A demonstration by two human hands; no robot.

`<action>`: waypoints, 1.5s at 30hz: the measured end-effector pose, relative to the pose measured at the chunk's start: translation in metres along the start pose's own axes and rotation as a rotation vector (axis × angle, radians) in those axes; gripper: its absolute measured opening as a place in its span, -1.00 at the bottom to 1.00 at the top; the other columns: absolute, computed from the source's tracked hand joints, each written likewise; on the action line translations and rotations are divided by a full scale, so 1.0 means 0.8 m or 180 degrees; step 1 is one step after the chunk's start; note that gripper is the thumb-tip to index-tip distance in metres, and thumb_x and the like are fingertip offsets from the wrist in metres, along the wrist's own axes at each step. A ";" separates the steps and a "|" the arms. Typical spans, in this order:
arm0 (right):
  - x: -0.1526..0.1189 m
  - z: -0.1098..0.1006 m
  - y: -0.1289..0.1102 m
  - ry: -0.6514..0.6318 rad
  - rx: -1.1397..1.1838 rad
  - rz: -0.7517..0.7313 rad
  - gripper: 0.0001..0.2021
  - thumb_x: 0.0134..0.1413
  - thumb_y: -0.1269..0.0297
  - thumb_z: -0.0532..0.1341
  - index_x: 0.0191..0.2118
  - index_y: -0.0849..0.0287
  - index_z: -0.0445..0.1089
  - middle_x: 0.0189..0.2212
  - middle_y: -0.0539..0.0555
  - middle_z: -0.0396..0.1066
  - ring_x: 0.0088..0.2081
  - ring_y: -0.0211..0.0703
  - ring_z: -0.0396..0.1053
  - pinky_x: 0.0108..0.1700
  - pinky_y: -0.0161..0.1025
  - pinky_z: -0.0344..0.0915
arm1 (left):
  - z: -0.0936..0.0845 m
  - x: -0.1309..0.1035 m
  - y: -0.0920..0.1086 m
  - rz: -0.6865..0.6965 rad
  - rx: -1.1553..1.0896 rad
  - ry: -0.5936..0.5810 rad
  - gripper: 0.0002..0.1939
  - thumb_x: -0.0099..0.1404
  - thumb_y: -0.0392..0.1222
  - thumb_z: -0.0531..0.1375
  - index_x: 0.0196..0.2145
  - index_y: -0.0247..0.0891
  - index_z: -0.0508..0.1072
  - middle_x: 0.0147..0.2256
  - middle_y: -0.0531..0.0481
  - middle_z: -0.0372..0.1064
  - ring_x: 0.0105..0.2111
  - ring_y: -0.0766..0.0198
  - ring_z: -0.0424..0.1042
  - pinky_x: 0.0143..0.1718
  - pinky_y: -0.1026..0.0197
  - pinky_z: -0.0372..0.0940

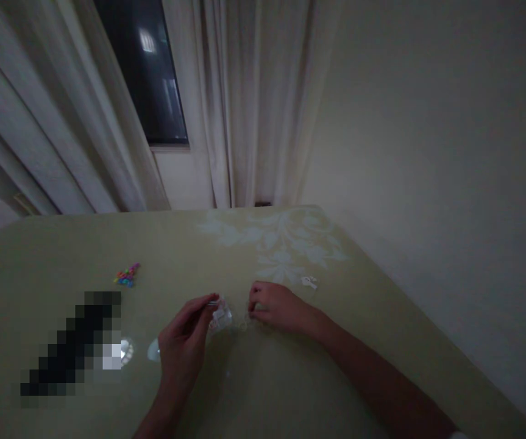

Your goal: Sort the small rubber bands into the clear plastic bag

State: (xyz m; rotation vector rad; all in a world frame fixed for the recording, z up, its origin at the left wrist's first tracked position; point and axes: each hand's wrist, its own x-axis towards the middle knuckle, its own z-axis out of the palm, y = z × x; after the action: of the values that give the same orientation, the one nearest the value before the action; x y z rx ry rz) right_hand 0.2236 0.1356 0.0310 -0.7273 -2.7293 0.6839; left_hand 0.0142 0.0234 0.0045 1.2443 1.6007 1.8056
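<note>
Left hand (pixel 184 338), lower centre of the frame: back toward the camera, thumb and fingers pinched on a clear packet. Right hand (pixel 278 305), just right of centre: fingers curled inward, knuckles up; whether the fingertips grip anything cannot be told.

Clear packet (pixel 222 316): one, small, transparent, apparently plastic; shiny, with pinkish-red marks; print too blurred to read. Position: lower centre, projecting from the left fingertips toward the right hand, a gap between it and the right fingers.

Pale loops (pixel 243 324): small, whitish, thin; exact form unclear. Position: between the packet and the right fingertips, near the latter; contact cannot be told.

White piece (pixel 309 281): small, flat, irregular outline; on the table (pixel 175 244), just beyond the right hand, right of centre.

Coloured pieces (pixel 127 277): one little heap, bead-like, in purple, blue, yellow, green and red; left of centre, well apart from both hands.

Table surface: olive-green and glossy, pale leaf pattern (pixel 285 238) toward the far right corner.
</note>
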 end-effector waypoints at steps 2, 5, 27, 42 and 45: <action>0.000 -0.014 0.011 0.0141 0.0047 0.0130 -0.98 0.24 0.38 0.37 -0.25 0.16 0.58 -0.21 0.05 0.46 -0.20 -0.18 0.42 -0.14 -0.28 0.27 | 0.000 -0.001 0.001 -0.0031 0.0038 -0.0068 -0.80 0.28 -0.07 0.37 -0.16 -0.14 0.69 -0.22 -0.03 0.69 -0.28 0.18 0.67 -0.25 0.25 0.58; 0.005 -0.024 0.022 0.0186 -0.0283 0.0315 -0.99 0.22 0.38 0.40 -0.26 0.17 0.59 -0.21 0.06 0.46 -0.21 -0.16 0.42 -0.15 -0.26 0.27 | -0.001 -0.002 0.004 -0.0108 0.0053 -0.0145 -0.82 0.25 -0.08 0.39 -0.21 -0.15 0.69 -0.27 -0.04 0.69 -0.32 0.18 0.68 -0.27 0.25 0.58; 0.012 0.053 -0.039 -0.0407 -0.1073 -0.0151 -0.72 0.29 0.13 0.27 -0.12 0.29 0.53 -0.16 0.21 0.47 -0.24 -0.04 0.41 -0.23 -0.17 0.30 | 0.002 0.000 0.006 -0.0142 -0.0023 -0.0209 -0.83 0.21 -0.10 0.38 -0.27 -0.19 0.67 -0.30 -0.06 0.68 -0.35 0.17 0.66 -0.29 0.24 0.56; 0.011 -0.006 -0.042 0.0398 0.2370 0.0039 -0.82 0.24 0.19 0.28 -0.29 0.20 0.40 -0.32 -0.04 0.25 -0.36 -0.29 0.20 -0.32 -0.33 0.15 | 0.004 -0.004 0.002 0.0001 -0.0187 -0.0682 -0.85 0.20 -0.10 0.44 -0.26 -0.13 0.72 -0.29 -0.05 0.69 -0.28 0.14 0.65 -0.20 0.23 0.53; 0.012 0.002 -0.040 0.0305 0.2516 0.0032 -0.78 0.24 0.13 0.29 -0.28 0.20 0.41 -0.34 -0.05 0.25 -0.35 -0.28 0.20 -0.30 -0.31 0.15 | 0.004 -0.003 0.004 0.0163 -0.0368 -0.0832 -0.92 0.25 -0.15 0.41 -0.28 -0.12 0.71 -0.30 -0.03 0.67 -0.29 0.19 0.64 -0.21 0.28 0.51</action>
State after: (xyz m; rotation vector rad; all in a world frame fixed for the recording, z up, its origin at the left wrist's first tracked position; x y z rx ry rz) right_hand 0.2020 0.1153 0.0461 -0.5437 -2.0815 1.5368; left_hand 0.0190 0.0224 0.0063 1.4121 1.3147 1.6600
